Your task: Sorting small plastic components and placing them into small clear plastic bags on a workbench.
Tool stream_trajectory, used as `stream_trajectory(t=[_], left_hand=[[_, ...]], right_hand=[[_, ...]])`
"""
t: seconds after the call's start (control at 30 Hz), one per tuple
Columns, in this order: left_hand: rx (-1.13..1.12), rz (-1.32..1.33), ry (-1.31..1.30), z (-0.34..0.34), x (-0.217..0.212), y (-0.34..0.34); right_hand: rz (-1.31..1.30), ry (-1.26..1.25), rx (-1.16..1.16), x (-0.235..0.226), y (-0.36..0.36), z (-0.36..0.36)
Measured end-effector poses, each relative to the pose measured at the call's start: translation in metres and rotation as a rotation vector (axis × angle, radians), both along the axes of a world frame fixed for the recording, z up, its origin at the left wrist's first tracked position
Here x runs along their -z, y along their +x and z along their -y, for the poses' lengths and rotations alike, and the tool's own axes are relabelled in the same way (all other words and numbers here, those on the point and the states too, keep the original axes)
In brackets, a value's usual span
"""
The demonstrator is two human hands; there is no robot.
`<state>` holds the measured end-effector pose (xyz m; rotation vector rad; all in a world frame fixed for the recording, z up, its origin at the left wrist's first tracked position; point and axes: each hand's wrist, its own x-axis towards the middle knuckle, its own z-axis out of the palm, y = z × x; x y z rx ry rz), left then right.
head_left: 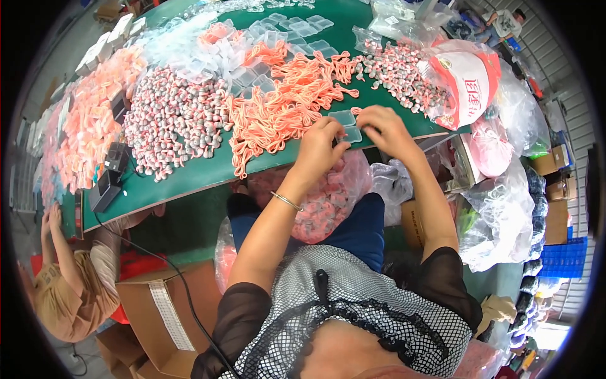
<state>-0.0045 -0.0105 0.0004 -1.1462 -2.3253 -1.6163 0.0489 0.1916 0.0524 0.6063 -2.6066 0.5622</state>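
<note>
A small clear plastic box (344, 118), its lid folded open, lies at the table's front edge between my hands. My left hand (322, 148) has its fingers curled at the box's left side, thumb and forefinger closed on its near half. From the right, my right hand (386, 129) bends over the box with its fingers drawn in. A bit of orange shows at its fingertips, too small to name. Just left of the box spreads a heap of looped orange cords (284, 104). Loose pink-and-grey small pieces (404, 72) lie beyond my right hand.
Another pile of pink-and-grey pieces (180, 120) covers the green table (208, 174) at left. More clear boxes (303, 28) lie at the back. A printed bag (467, 82) stands right. Below hangs a bag of pink pieces (322, 202). A co-worker (69, 284) sits at left.
</note>
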Motion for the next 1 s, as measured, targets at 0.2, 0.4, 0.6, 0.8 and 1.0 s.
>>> stream_trajectory(t=[0.2,0.4,0.6,0.8,1.0], left_hand=[[0.011,0.012,-0.012,-0.001,0.0,0.0],[-0.015,-0.005,0.007,-0.002,0.0,0.002],[-0.003,-0.09,-0.01,-0.003,0.002,0.003],[-0.001,-0.103,-0.068,-0.004,0.001,0.004],[-0.002,-0.125,-0.119,-0.005,0.002,0.004]], right_hand=[[0.006,0.066,-0.096,0.012,0.001,0.01],[-0.044,0.026,0.048,0.013,-0.002,0.0],[0.102,0.125,0.337,0.026,-0.007,-0.021],[0.006,-0.036,0.317,0.037,-0.012,-0.022],[0.084,-0.338,0.271,0.031,-0.001,-0.006]])
